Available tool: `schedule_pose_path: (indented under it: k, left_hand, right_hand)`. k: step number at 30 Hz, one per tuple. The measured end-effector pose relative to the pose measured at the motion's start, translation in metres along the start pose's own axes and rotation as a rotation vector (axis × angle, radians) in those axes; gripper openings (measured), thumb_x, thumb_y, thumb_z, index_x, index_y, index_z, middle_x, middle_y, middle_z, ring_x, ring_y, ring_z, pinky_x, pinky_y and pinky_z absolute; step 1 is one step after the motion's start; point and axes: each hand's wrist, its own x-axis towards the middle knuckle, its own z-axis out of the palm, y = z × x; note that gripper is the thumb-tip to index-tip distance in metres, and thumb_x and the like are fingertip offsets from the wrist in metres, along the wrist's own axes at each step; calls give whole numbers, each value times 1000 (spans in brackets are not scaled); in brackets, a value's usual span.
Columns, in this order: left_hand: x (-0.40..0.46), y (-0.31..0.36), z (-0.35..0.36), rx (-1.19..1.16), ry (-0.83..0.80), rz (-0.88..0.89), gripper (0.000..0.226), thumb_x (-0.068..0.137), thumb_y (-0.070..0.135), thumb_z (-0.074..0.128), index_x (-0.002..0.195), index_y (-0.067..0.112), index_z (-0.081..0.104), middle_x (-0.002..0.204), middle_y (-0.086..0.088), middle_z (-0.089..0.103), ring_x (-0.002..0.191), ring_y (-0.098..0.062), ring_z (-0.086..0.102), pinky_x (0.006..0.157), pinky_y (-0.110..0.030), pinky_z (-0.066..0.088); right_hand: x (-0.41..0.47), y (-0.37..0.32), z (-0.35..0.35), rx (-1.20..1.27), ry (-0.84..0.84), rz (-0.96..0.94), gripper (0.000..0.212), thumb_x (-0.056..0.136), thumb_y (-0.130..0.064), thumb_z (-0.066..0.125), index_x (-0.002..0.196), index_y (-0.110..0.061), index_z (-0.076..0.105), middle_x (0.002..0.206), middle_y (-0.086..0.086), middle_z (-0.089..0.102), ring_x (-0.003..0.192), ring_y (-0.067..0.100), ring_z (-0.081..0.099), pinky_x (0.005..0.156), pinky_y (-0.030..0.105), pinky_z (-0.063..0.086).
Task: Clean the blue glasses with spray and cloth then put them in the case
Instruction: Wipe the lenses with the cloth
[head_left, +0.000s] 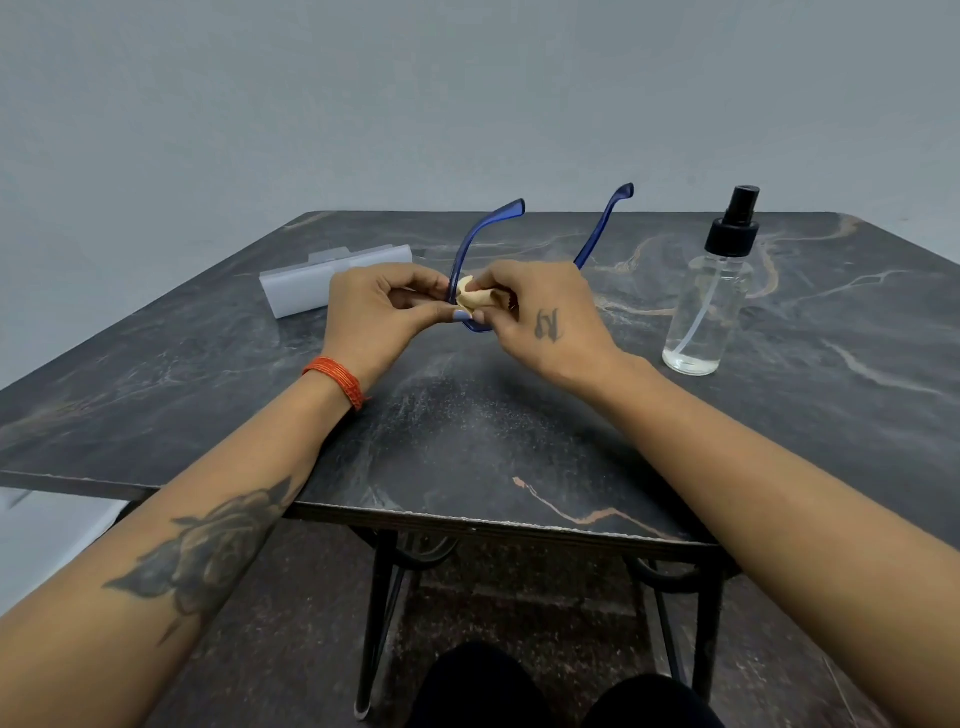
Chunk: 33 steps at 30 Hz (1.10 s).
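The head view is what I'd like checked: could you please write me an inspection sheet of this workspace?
Surface: dark marbled table, with a pale dusty film near the front.
Job's things: blue glasses held above the table, temples open and pointing away; cream cloth pressed on the frame front; clear spray bottle upright at right, black pump on; pale case lying at left, apparently closed.
Clutter: nothing seen.
Grippers: left hand pinches the frame; right hand grips the cloth against it.
Cables: nothing seen.
Surroundings: plain grey wall; dark speckled floor.
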Motion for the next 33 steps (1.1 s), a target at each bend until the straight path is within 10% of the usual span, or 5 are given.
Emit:
schedule_pose_path:
  k: [11,19,28,33]
  left_hand:
    - [2,-5,-1,26,17,-7,21,65,11,80,84,14,70,82,-5,70,76,-11,68,74,-18,55]
    - [3,-7,0,14,11,0,21,65,11,80,83,14,70,78,2,68,70,1,65,71,-12,52]
    - [1,-4,0,23,14,23,24,66,10,79,86,17,69,79,1,68,72,-6,67,72,-17,55]
    - [1,-3,0,26,18,17,23,66,10,79,85,18,69,79,1,69,74,-8,67,72,-19,56]
  right_hand:
    - [-2,-3,-5,228,5,150,10,74,-18,68,66,-13,71,66,3,70,65,20,66,61,34,54]
    - [-5,-6,-6,-251,30,-20,22,86,-15,50,97,-6,68,92,13,60,84,28,54,64,27,30]
    - [1,-2,1,-14,-16,106,26,88,-12,57,112,-16,67,108,4,70,98,20,62,84,27,48]
    - [-1,-4,1,88,-50,82,23,86,-14,61,107,-17,69,101,0,71,80,7,55,65,14,37]
